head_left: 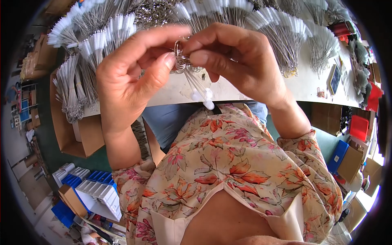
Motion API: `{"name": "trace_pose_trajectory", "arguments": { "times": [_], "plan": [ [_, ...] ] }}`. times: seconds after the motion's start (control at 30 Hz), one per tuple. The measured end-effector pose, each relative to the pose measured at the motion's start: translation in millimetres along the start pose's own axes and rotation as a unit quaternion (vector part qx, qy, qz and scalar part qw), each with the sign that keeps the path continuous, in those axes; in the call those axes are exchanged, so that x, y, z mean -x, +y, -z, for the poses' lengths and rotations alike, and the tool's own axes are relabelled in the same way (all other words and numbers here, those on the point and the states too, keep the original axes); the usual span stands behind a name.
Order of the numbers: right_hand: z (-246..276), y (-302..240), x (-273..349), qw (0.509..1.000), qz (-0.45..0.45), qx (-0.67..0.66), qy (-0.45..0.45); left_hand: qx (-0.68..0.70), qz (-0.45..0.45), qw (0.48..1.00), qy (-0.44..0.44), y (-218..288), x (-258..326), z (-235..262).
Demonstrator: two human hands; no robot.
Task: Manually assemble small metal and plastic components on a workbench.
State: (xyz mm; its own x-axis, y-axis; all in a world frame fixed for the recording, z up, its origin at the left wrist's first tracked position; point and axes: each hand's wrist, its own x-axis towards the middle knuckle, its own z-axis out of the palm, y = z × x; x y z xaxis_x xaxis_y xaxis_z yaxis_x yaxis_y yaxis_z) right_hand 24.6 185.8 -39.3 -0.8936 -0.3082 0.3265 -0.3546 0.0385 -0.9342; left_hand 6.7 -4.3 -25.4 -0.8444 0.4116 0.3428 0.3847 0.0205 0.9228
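Observation:
Close together above the table's near edge, my two hands work at one metal split ring (178, 48). My left hand (128, 71) pinches the ring between thumb and fingers. Beside it my right hand (245, 59) is closed, thumb against forefinger, at the looped wire ends by the ring; what exactly it grips is partly hidden. Several thin wire-handled brushes (197, 84) hang from the ring by their loops, white bristle tips pointing down toward my lap. The left fingertips are slightly blurred.
Bundles of wire brushes (281, 38) line the far side of the white table (241, 90), around a pile of metal rings (153, 14). At the left, more bundles (73, 87) overhang a cardboard box (87, 139). A dark flat device (335, 78) lies at the right.

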Motion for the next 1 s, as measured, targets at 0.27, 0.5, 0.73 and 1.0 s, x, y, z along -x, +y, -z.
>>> {"name": "trace_pose_trajectory", "arguments": {
  "times": [0.27,0.5,0.73,1.0],
  "plan": [
    [4.1,1.9,-7.0,0.966,-0.156,-0.184,-0.089,0.192,0.116,0.974,-0.011,-21.2,10.4,6.3],
    [1.7,5.2,-7.9,0.968,-0.153,-0.175,-0.096,0.242,0.193,0.951,0.024,-6.6,13.6,10.1],
    [-3.5,5.2,-10.6,0.971,-0.158,-0.153,-0.096,0.02,0.119,0.993,0.001,-0.3,20.2,12.1],
    [-19.3,13.3,-7.4,0.965,-0.136,-0.199,-0.099,0.183,0.201,0.961,0.056,2.0,31.8,17.4]
  ]
}}
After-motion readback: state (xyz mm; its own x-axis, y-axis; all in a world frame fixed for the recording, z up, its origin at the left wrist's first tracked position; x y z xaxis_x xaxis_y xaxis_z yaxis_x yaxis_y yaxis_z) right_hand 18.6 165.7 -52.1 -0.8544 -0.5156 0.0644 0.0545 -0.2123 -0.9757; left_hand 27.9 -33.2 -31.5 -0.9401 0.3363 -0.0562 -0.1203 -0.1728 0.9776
